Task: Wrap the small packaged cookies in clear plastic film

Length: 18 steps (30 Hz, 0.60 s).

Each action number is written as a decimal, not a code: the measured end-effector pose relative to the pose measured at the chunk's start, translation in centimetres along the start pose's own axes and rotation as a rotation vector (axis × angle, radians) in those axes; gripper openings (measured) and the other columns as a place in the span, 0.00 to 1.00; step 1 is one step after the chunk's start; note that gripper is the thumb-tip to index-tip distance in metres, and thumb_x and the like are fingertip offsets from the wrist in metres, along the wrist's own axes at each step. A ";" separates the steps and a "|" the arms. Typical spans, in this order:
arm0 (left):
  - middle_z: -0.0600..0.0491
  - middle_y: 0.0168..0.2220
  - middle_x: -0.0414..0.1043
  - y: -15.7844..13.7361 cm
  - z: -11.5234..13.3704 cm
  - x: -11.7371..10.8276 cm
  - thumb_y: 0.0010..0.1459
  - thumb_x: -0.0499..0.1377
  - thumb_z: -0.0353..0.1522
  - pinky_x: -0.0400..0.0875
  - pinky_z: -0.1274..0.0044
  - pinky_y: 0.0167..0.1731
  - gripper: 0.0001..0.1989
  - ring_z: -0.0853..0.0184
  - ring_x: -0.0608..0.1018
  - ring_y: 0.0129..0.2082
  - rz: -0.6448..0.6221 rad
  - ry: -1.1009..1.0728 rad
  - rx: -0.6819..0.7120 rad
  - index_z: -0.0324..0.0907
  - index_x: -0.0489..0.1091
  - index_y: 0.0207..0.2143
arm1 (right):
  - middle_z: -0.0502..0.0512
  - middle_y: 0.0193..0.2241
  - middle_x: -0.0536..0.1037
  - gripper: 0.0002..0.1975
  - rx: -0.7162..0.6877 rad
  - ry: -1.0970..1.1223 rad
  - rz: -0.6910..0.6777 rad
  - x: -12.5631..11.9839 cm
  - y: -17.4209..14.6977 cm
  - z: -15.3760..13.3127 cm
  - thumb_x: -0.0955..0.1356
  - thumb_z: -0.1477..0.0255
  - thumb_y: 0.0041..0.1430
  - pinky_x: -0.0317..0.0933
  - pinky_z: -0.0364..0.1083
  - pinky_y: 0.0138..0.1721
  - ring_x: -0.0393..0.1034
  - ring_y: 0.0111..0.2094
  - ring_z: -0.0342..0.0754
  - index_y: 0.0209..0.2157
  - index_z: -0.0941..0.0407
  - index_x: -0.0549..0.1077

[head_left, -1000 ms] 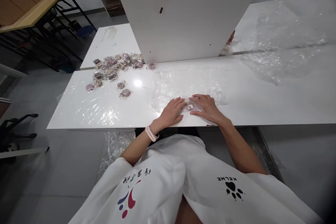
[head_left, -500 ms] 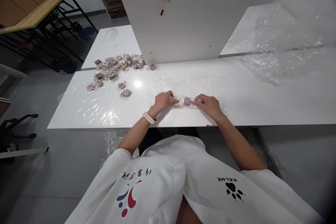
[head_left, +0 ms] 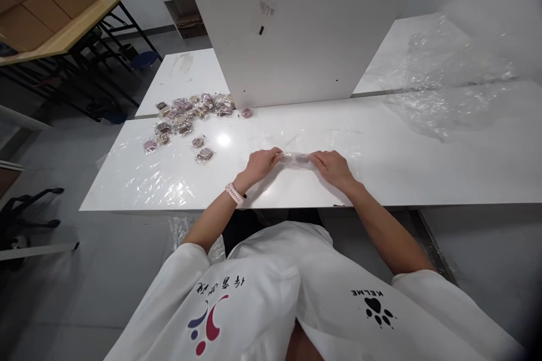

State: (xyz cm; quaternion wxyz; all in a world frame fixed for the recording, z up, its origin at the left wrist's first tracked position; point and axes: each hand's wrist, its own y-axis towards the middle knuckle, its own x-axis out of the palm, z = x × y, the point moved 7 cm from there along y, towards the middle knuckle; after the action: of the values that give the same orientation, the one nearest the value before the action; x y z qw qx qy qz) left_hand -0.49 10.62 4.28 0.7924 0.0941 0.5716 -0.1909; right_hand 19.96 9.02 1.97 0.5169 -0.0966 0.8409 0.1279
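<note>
Between my hands is a row of small wrapped pieces rolled in clear plastic film [head_left: 296,160], close to the front edge of the white table. My left hand [head_left: 263,163], with a pink band on the wrist, grips the left end of this roll with bent fingers. The right end is held by my right hand [head_left: 332,167], its fingers curled over it. Through the film the pieces look blurred, purplish and pale. Behind the roll, a flat stretch of the film [head_left: 317,138] lies on the tabletop.
A pile of small wrapped pieces [head_left: 182,115] lies at the back left of the table [head_left: 423,175], with a few loose ones nearer me. A white upright panel [head_left: 313,34] stands behind. Crumpled clear plastic [head_left: 444,101] covers the back right.
The row of pieces, seen lying flat under my fingers before, is now covered in film. Both hands have closed over its ends, and the view has tilted slightly upward.
</note>
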 end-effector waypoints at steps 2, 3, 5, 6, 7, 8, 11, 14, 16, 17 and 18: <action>0.48 0.34 0.78 2.0 -0.8 -0.8 0.69 0.53 0.41 0.65 0.72 0.33 0.15 0.61 0.76 0.33 -0.009 -0.002 -0.062 0.41 0.74 0.45 | 0.55 0.30 0.80 0.21 0.133 0.014 -0.101 -0.1 1.5 0.5 0.59 0.58 0.69 0.59 0.49 0.35 0.71 0.31 0.52 0.38 0.54 0.78; 0.47 0.34 0.78 2.7 -0.9 -1.3 0.67 0.55 0.40 0.66 0.70 0.36 0.13 0.59 0.76 0.35 0.019 0.020 -0.077 0.41 0.74 0.41 | 0.55 0.30 0.80 0.19 0.178 -0.006 -0.111 -0.4 2.1 0.5 0.60 0.58 0.68 0.59 0.50 0.35 0.71 0.32 0.53 0.38 0.54 0.78; 0.44 0.38 0.77 2.7 -0.4 -2.3 0.63 0.60 0.35 0.66 0.64 0.45 0.08 0.54 0.75 0.44 0.164 0.047 -0.085 0.40 0.75 0.38 | 0.60 0.37 0.80 0.16 0.172 -0.101 -0.011 -1.5 2.8 -0.3 0.63 0.62 0.67 0.60 0.53 0.41 0.72 0.39 0.57 0.42 0.55 0.78; 0.42 0.42 0.76 1.9 0.2 -2.7 0.63 0.60 0.32 0.64 0.62 0.50 0.06 0.52 0.73 0.48 0.262 0.016 -0.087 0.40 0.75 0.38 | 0.62 0.43 0.79 0.16 0.118 -0.151 0.071 -2.0 2.8 -1.2 0.63 0.64 0.67 0.60 0.56 0.46 0.71 0.45 0.59 0.46 0.56 0.78; 0.42 0.45 0.75 0.7 0.7 -2.9 0.62 0.59 0.31 0.62 0.59 0.53 0.05 0.51 0.71 0.52 0.353 -0.063 -0.094 0.40 0.74 0.38 | 0.63 0.49 0.77 0.16 0.033 -0.183 0.138 -2.1 2.6 -2.2 0.62 0.66 0.67 0.57 0.58 0.51 0.68 0.51 0.61 0.49 0.56 0.76; 0.42 0.47 0.74 -0.9 1.1 -2.9 0.63 0.58 0.30 0.62 0.58 0.55 0.05 0.52 0.70 0.53 0.416 -0.194 -0.117 0.41 0.74 0.39 | 0.63 0.55 0.74 0.17 -0.068 -0.191 0.171 -1.8 2.3 -3.3 0.61 0.67 0.68 0.55 0.59 0.55 0.64 0.56 0.61 0.52 0.55 0.75; 0.46 0.43 0.76 -5.4 1.4 0.0 0.61 0.60 0.34 0.68 0.60 0.53 0.06 0.56 0.75 0.47 0.289 -0.869 -0.284 0.42 0.74 0.39 | 0.56 0.65 0.65 0.21 -0.301 -0.137 0.081 1.0 1.1 -5.3 0.59 0.63 0.70 0.51 0.59 0.61 0.55 0.65 0.59 0.60 0.49 0.69; 0.43 0.44 0.76 -7.8 0.6 3.1 0.57 0.63 0.34 0.74 0.63 0.50 0.09 0.58 0.78 0.46 0.088 -1.647 -0.570 0.39 0.73 0.40 | 0.52 0.68 0.59 0.24 -0.329 -0.097 -0.009 3.4 0.6 -5.2 0.58 0.61 0.71 0.50 0.58 0.63 0.51 0.67 0.56 0.65 0.46 0.63; 0.41 0.45 0.76 -7.4 -0.9 3.2 0.57 0.62 0.32 0.75 0.66 0.51 0.07 0.58 0.79 0.48 0.132 -1.959 -0.707 0.38 0.72 0.37 | 0.50 0.69 0.58 0.24 -0.306 -0.080 -0.015 4.0 0.6 -4.9 0.57 0.62 0.71 0.49 0.58 0.64 0.51 0.67 0.55 0.65 0.46 0.62; 0.40 0.45 0.76 -6.8 -1.7 3.0 0.57 0.61 0.32 0.75 0.67 0.51 0.06 0.58 0.79 0.48 0.174 -2.033 -0.743 0.38 0.71 0.36 | 0.50 0.68 0.59 0.23 -0.302 -0.074 -0.013 4.1 0.7 -4.8 0.57 0.63 0.71 0.49 0.58 0.64 0.52 0.67 0.55 0.65 0.45 0.63; 0.41 0.44 0.76 -5.9 -2.4 2.9 0.57 0.61 0.32 0.75 0.67 0.51 0.06 0.58 0.78 0.49 0.207 -2.060 -0.757 0.38 0.71 0.36 | 0.49 0.68 0.59 0.23 -0.301 -0.070 -0.009 4.0 0.7 -4.7 0.57 0.63 0.72 0.49 0.57 0.64 0.52 0.67 0.54 0.65 0.45 0.63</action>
State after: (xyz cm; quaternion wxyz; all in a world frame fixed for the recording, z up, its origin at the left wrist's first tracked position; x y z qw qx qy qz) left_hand -4.24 5.55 1.20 0.8793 -0.3117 -0.3518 0.0769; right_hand 13.97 8.08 0.47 0.5261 -0.1720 0.7933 0.2534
